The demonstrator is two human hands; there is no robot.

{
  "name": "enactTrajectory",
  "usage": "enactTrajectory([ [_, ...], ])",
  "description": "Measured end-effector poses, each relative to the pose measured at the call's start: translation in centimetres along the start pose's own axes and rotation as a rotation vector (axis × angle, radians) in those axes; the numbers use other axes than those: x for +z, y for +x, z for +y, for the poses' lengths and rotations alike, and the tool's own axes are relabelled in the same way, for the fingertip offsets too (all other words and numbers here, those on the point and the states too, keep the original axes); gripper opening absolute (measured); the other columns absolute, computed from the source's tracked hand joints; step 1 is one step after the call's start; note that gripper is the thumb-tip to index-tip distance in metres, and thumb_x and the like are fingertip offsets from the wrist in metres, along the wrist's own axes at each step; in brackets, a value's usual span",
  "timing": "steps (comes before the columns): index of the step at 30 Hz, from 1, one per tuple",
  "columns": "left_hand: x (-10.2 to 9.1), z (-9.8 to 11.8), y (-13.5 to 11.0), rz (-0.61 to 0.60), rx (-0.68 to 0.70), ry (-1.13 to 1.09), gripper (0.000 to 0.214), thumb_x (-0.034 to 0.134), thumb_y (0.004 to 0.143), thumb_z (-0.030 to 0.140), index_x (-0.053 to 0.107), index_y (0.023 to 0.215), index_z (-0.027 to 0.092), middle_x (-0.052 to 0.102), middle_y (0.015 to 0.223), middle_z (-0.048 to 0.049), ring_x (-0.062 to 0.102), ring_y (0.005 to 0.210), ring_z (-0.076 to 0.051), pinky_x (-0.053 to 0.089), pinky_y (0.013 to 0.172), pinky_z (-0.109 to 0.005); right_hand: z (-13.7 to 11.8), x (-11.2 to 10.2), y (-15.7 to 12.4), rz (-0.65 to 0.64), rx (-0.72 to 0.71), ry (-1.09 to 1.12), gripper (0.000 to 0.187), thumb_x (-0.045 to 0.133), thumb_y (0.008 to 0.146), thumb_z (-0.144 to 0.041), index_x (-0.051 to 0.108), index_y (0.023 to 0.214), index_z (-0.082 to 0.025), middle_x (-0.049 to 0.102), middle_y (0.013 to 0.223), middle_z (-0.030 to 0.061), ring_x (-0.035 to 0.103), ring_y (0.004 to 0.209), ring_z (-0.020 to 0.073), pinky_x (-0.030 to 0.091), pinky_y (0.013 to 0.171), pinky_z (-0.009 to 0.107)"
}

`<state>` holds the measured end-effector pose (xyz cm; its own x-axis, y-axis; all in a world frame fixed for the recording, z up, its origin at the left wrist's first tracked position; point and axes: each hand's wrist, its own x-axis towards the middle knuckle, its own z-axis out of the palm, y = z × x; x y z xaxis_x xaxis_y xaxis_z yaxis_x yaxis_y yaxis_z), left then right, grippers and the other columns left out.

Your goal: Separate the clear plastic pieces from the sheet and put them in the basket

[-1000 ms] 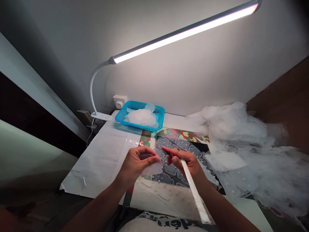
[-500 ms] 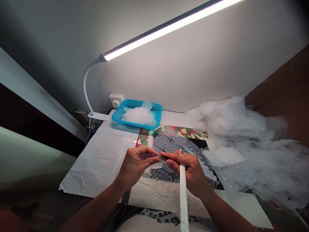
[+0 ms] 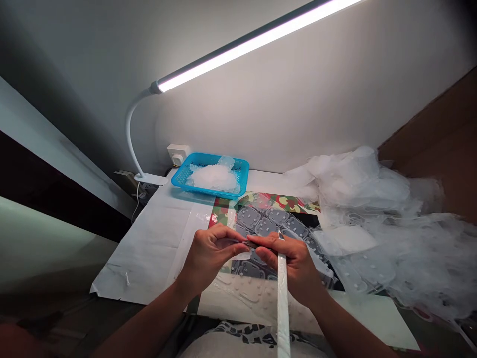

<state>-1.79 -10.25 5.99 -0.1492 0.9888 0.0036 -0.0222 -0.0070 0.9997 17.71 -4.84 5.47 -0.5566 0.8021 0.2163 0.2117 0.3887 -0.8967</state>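
Our left hand and right hand meet close together, fingers curled and not spread. Between the left thumb and fingertips we pinch a small clear plastic piece, with its edge showing past the fingers. Our right thumb and forefinger pinch a narrow dark blade, its tip reaching toward that piece, though we cannot tell whether the two touch. A long whitish strip runs from the right hand down toward our lap; we cannot tell whether it belongs to the tool or is a loose length of plastic.

We judge the piece to be very light, thin and springy, and probably slick. We would hold it by its edge, with the fingertips well clear of the blade, and expect it to flex or slip under pressure.

Beneath our hands lies a clear moulded blister sheet with rows of pockets, over a camouflage-patterned mat on white paper. To the right rises a heap of clear plastic sheets. Farther off, a blue plastic basket holds more clear pieces, near a wall socket and a clip-on desk lamp.
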Motion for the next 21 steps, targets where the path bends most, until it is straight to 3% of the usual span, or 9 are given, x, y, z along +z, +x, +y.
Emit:
enactTrajectory([
  [21, -0.05, 0.14, -0.29, -0.007, -0.014, 0.044, 0.021, 0.083, 0.068, 0.029, 0.074, 0.08, 0.014, 0.07, 0.078, -0.0039, 0.069, 0.075, -0.017, 0.06, 0.072, -0.026, -0.5, 0.19, -0.26, 0.048, -0.043, -0.055, 0.025, 0.062, 0.09, -0.037, 0.075, 0.108, -0.025, 0.066, 0.069, 0.0023, 0.055, 0.063, 0.0141, 0.045, 0.06, 0.026],
])
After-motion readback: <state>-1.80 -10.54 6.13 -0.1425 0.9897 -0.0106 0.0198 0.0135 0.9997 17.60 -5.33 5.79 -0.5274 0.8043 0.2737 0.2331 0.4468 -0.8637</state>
